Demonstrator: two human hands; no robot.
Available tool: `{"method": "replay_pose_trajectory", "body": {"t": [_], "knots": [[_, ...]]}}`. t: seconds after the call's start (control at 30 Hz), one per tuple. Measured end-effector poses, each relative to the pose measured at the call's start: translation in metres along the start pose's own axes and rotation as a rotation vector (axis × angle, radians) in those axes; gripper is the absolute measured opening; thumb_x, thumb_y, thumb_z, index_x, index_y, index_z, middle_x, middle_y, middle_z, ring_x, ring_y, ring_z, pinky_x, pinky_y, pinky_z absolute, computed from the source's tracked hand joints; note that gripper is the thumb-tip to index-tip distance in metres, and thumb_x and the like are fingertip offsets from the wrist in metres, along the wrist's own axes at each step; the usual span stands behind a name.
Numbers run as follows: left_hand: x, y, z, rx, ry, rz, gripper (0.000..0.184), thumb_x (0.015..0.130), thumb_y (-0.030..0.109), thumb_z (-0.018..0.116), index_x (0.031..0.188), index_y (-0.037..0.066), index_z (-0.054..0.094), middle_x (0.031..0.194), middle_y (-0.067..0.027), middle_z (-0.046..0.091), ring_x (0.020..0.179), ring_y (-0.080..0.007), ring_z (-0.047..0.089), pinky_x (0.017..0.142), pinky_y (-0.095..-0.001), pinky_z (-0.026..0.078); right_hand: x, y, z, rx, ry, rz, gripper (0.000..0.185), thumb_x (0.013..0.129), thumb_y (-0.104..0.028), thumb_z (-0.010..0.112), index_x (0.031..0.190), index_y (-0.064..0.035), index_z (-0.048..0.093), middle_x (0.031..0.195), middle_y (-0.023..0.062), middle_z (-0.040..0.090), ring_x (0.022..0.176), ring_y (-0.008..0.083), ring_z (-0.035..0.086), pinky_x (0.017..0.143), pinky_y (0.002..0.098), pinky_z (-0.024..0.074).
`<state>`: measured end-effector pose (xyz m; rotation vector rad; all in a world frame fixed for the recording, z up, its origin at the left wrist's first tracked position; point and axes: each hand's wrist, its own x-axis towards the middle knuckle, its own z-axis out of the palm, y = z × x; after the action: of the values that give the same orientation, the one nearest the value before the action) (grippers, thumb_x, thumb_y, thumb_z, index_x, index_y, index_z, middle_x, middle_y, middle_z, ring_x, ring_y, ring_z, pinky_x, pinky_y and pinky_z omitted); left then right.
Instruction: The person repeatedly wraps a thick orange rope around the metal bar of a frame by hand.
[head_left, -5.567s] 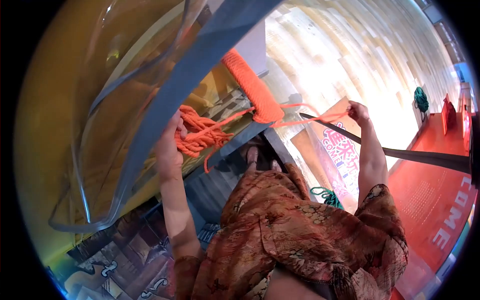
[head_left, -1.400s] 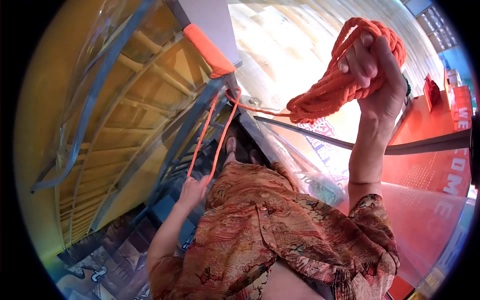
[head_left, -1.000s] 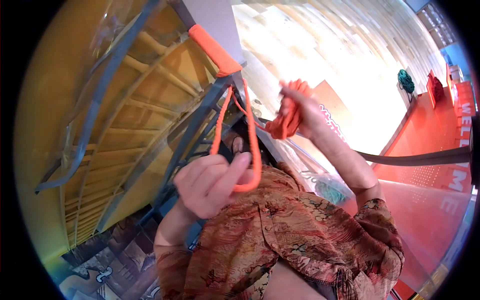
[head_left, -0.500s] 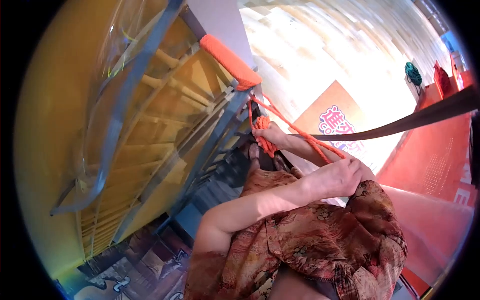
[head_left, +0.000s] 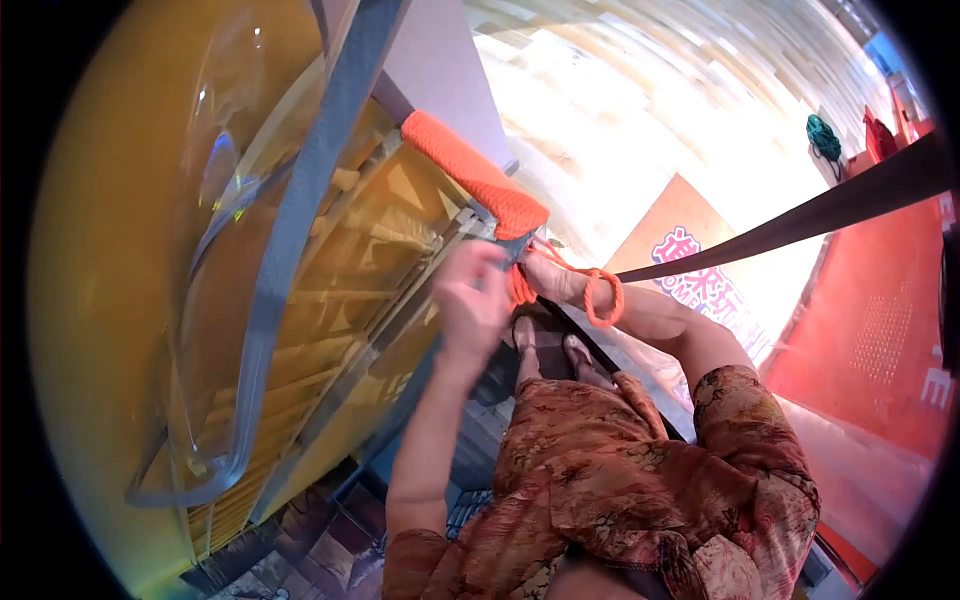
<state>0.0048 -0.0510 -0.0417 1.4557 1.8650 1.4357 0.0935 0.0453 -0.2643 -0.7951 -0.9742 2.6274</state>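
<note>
Orange rope is wound tightly round a rail, forming a thick sleeve beside the yellow structure. Just below the sleeve's lower end, my right hand is closed on a bundle of the same orange rope. A slack rope loop lies across my right wrist. My left hand is raised just left of the bundle, close to the rail end; motion smears its fingers, so I cannot make out whether rope is in them.
A grey metal handrail curves down at left in front of yellow panels. A dark strap crosses toward a red barrier at right. An orange mat with lettering lies on the pale floor, and a green rope bundle hangs farther off.
My left hand has swung from the right, where it held the stretched rope out, to the left of the rail end. The rope has gone slack into a loop; my right hand stays at the bundle.
</note>
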Motion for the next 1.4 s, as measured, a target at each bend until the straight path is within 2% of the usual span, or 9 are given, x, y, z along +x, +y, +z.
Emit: {"method": "replay_pose_trajectory", "body": {"t": [0.13,0.2,0.5,0.57,0.73,0.8,1.17,1.37,1.4], "knots": [[0.027,-0.143,-0.012,0.035,0.145,-0.338,0.024,0.081,0.003,0.062,0.104,0.0,0.056,0.094,-0.0074,0.062,0.083,-0.0183,0.06,0.076,-0.0311,0.049,0.003,-0.018,0.034,0.344,0.088,0.012,0.026,0.089,-0.028,0.056,0.098,-0.0052,0.062,0.095,0.0101,0.064,0.088,0.0246,0.06,0.079,0.0372,0.0497],[0.035,-0.164,-0.004,0.012,-0.371,-0.749,0.042,0.081,0.002,0.064,0.12,0.0,0.05,0.113,-0.0118,0.06,0.102,-0.0199,0.059,0.088,-0.0299,0.047,0.018,-0.012,0.035,0.273,0.132,-0.013,0.03,0.087,-0.034,0.057,0.099,-0.0062,0.062,0.098,0.0105,0.066,0.086,0.0246,0.061,0.08,0.0393,0.0498],[0.027,-0.221,0.033,-0.924,-0.275,-0.79,0.051,0.081,-0.01,0.056,0.129,0.0,0.045,0.122,-0.0107,0.057,0.106,-0.0177,0.058,0.093,-0.0313,0.047,0.036,-0.007,0.014,0.3,-0.045,0.098,0.033,0.088,-0.036,0.056,0.104,-0.0069,0.061,0.1,0.0081,0.066,0.083,0.0239,0.061,0.078,0.0384,0.0493],[0.024,-0.212,0.025,-0.408,-0.322,-0.489,0.043,0.078,-0.011,0.056,0.121,-0.003,0.052,0.114,-0.0107,0.061,0.099,-0.0185,0.061,0.088,-0.0321,0.05,0.033,-0.01,0.012,0.245,-0.066,0.097,0.033,0.088,-0.035,0.056,0.103,-0.0065,0.062,0.1,0.0085,0.066,0.083,0.0236,0.061,0.077,0.0376,0.0493],[0.003,-0.198,-0.006,-0.513,-0.021,-0.635,0.03,0.081,-0.005,0.054,0.11,-0.004,0.058,0.107,-0.0101,0.064,0.094,-0.0203,0.064,0.084,-0.0334,0.052,0.02,-0.001,0.012,0.074,0.029,-0.031,0.032,0.088,-0.033,0.057,0.102,-0.0055,0.063,0.101,0.0095,0.066,0.082,0.0229,0.061,0.076,0.0354,0.0492],[-0.017,-0.196,-0.034,-0.79,0.256,-0.705,0.024,0.083,-0.001,0.053,0.107,-0.003,0.059,0.104,-0.0101,0.064,0.094,-0.0212,0.063,0.083,-0.0337,0.052,0.005,0.013,-0.028,-0.813,-0.04,-0.274,0.03,0.087,-0.028,0.056,0.095,-0.0012,0.066,0.091,0.0118,0.067,0.081,0.0199,0.062,0.074,0.0307,0.0489],[-0.205,-0.039,-0.203,-1.077,0.633,-0.697,0.009,0.09,0.009,0.05,0.096,0.003,0.052,0.065,0.0044,0.025,0.058,-0.0109,0.031,0.058,-0.0288,0.034,-0.157,0.046,-0.107,-0.5,0.683,0.307,0.023,0.087,-0.019,0.055,0.094,0.0004,0.065,0.08,0.0106,0.068,0.071,0.0171,0.066,0.058,0.0293,0.0524],[-0.274,0.105,-0.239,0.307,0.948,-0.379,0.019,0.089,0.009,0.052,0.105,-0.001,0.051,0.07,0.0015,0.042,0.062,-0.0092,0.043,0.062,-0.0219,0.038,-0.136,0.037,-0.108,-0.562,0.617,0.266,0.025,0.088,-0.019,0.054,0.099,0.0017,0.064,0.083,0.0121,0.068,0.073,0.0187,0.066,0.06,0.031,0.0545],[-0.322,0.111,-0.289,-0.151,0.852,-0.337,0.022,0.088,0.011,0.053,0.107,-0.001,0.052,0.074,-0.0002,0.046,0.066,-0.011,0.047,0.065,-0.0231,0.041,-0.131,0.033,-0.105,-0.567,0.602,0.268,0.025,0.088,-0.019,0.054,0.099,0.0017,0.064,0.083,0.0121,0.068,0.073,0.0187,0.066,0.06,0.031,0.0545]]}}
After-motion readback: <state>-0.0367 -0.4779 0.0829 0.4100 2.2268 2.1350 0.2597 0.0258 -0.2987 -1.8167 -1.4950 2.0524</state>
